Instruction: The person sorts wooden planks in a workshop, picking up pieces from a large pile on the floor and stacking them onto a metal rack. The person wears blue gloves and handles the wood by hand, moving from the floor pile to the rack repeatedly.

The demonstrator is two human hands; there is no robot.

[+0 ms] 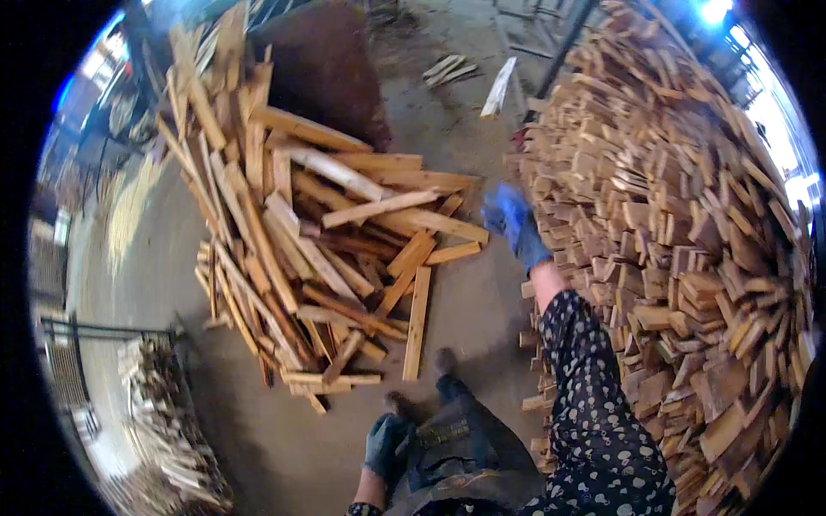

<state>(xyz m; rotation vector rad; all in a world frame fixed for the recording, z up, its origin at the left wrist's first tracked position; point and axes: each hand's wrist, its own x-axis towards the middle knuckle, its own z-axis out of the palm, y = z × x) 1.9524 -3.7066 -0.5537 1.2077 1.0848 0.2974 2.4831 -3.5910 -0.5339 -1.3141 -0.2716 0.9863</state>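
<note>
My right hand (516, 225), in a blue glove, reaches forward between a heap of loose planks (344, 232) on the floor and a tall stack of short wood pieces (637, 198). It is closest to the plank ends on its left and the face of the stack on its right. Motion blurs its fingers, and I make out no board in it. Low beside my thigh hangs my left hand (387, 443), in a dark teal glove, its fingers curled closed with nothing visible in them. One plank (417, 322) sticks out from the heap toward my feet.
A dark reddish-brown panel (331, 73) stands behind the heap. Farther off, a pale board (499, 88) and a few wood scraps (449, 70) lie on the concrete floor (465, 318). At lower left is another wood stack (168, 430) by a metal frame.
</note>
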